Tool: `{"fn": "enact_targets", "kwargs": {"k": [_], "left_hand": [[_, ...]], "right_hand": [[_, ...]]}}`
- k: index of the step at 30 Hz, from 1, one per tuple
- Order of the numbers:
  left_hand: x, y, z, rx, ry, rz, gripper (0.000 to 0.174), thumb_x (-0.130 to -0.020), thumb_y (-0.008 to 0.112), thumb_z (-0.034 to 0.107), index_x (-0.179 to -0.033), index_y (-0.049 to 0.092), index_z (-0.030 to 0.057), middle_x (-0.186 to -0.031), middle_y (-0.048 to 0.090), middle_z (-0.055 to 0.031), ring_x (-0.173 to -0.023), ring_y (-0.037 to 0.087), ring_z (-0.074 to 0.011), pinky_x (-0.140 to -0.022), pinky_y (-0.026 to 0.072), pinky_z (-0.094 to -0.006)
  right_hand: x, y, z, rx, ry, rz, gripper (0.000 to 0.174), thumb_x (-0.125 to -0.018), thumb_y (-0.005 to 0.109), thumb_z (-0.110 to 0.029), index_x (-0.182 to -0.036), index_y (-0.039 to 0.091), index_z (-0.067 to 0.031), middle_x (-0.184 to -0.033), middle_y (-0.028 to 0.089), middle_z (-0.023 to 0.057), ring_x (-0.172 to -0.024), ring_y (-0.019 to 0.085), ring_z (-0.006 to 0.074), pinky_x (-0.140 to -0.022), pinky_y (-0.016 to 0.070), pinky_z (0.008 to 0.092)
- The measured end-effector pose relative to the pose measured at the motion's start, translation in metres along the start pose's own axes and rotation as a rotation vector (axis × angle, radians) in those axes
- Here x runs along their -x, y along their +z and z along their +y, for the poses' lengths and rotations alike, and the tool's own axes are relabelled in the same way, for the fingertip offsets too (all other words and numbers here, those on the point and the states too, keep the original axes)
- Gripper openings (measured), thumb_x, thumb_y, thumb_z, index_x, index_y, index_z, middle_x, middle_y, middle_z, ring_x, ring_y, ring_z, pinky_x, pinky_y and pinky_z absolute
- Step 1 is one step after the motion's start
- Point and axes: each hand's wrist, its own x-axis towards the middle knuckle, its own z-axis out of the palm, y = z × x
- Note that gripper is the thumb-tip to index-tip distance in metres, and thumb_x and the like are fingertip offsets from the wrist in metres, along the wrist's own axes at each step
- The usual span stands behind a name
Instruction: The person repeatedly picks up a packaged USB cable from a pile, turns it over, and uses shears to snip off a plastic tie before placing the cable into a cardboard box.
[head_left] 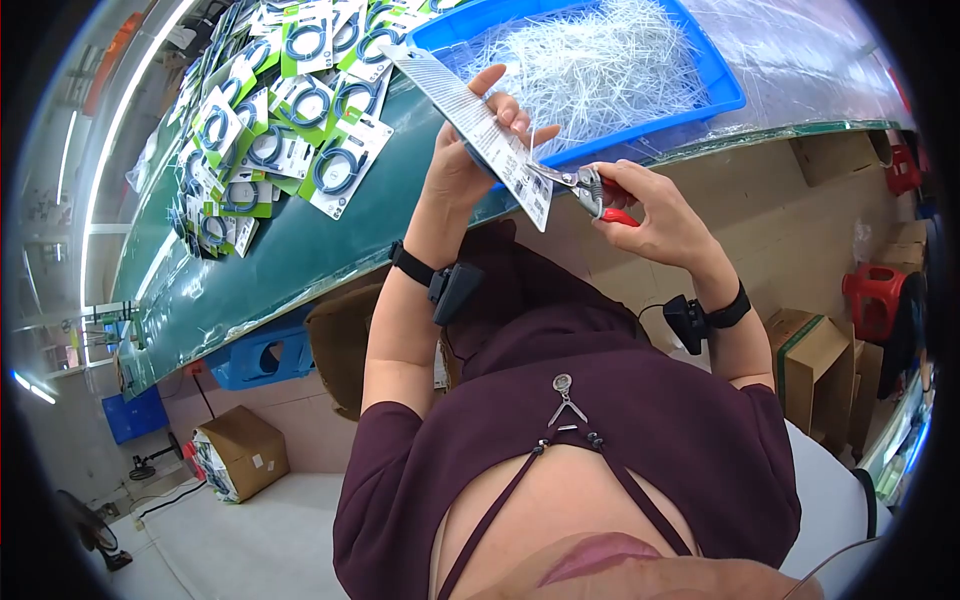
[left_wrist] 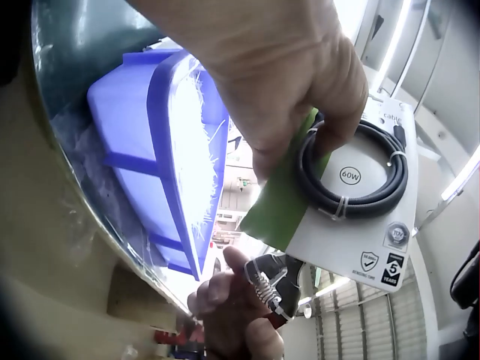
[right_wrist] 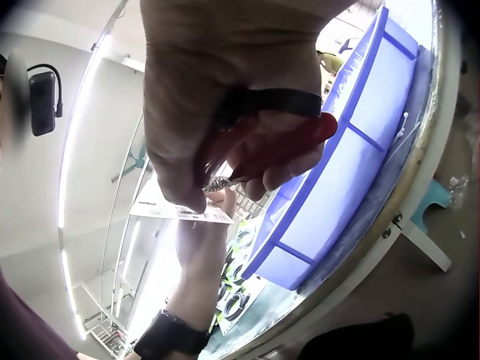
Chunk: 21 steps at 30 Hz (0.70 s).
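In the head view my left hand (head_left: pixel 462 165) grips a white and green card (head_left: pixel 520 183) tilted on edge, its printed back facing my right hand. On the card's front, in the left wrist view, a dark coiled cable (left_wrist: pixel 310 184) is tied with clear ties, and my left fingers grip the card beside the coil. My right hand (head_left: pixel 665 212) holds spring-loaded cutters (head_left: pixel 590 190) with red handles. Their metal tip lies right at the card's back near its lower end. In the right wrist view, my fingers wrap round the red handles (right_wrist: pixel 285 142).
A blue tray (head_left: pixel 645 140) heaped with thin clear strips (head_left: pixel 610 70) stands behind my hands on the green table (head_left: pixel 330 240). Many carded cables (head_left: pixel 265 145) lie piled at the left. Cardboard boxes (head_left: pixel 815 370) and a red stool (head_left: pixel 872 300) stand on the floor at right.
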Motion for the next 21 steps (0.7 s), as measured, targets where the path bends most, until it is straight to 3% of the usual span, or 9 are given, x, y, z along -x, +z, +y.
{"fn": "enact_targets", "kwargs": {"k": [6,11,15,19,21], "left_hand": [[-0.001,0.003,0.009,-0.217,0.039,0.013,0.069,-0.086,0.068,0.009,-0.145,0.033,0.0107,-0.094,0.056,-0.0038,-0.094,0.06,-0.0192,-0.106,0.0341,-0.0637],[-0.001,0.0,0.008,-0.198,0.015,0.006,0.068,-0.083,0.072,0.013,-0.142,0.039,0.014,-0.091,0.054,0.0002,-0.09,0.059,-0.0167,-0.11,0.0291,-0.0624],[-0.001,-0.009,0.004,-0.172,0.084,-0.054,0.066,-0.087,0.067,0.008,-0.144,0.034,0.0143,-0.092,0.055,-0.0038,-0.091,0.06,-0.019,-0.108,0.033,-0.0619],[-0.003,-0.01,0.005,-0.188,0.076,-0.053,0.065,-0.087,0.066,0.006,-0.144,0.035,0.0166,-0.09,0.055,-0.0038,-0.09,0.06,-0.0191,-0.109,0.0318,-0.0612],[-0.004,-0.009,0.006,-0.223,0.06,-0.062,0.065,-0.085,0.07,0.016,-0.142,0.038,0.0189,-0.089,0.054,-0.0007,-0.09,0.059,-0.0168,-0.112,0.0258,-0.0624]], "right_hand": [[-0.001,-0.002,0.002,-0.034,0.088,-0.002,0.047,-0.074,0.068,-0.005,-0.119,0.055,0.0036,-0.085,0.053,0.0059,-0.076,0.052,0.0137,-0.072,0.046,0.0261],[-0.002,0.003,0.01,-0.049,0.017,0.026,0.046,-0.074,0.068,-0.005,-0.118,0.056,0.0038,-0.085,0.053,0.0057,-0.075,0.051,0.0133,-0.072,0.0457,0.0258],[-0.001,0.001,0.007,-0.034,0.101,0.003,0.047,-0.074,0.068,-0.005,-0.119,0.055,0.0037,-0.086,0.054,0.0063,-0.075,0.051,0.0136,-0.072,0.0459,0.0259],[0.002,0.003,0.015,-0.053,0.05,0.016,0.048,-0.074,0.068,-0.005,-0.119,0.055,0.0041,-0.088,0.055,0.0071,-0.076,0.052,0.0139,-0.074,0.0463,0.0264],[0.002,0.003,0.014,-0.055,0.04,0.015,0.048,-0.074,0.068,-0.005,-0.12,0.055,0.0042,-0.089,0.055,0.0075,-0.077,0.052,0.0141,-0.074,0.0464,0.0266]]}}
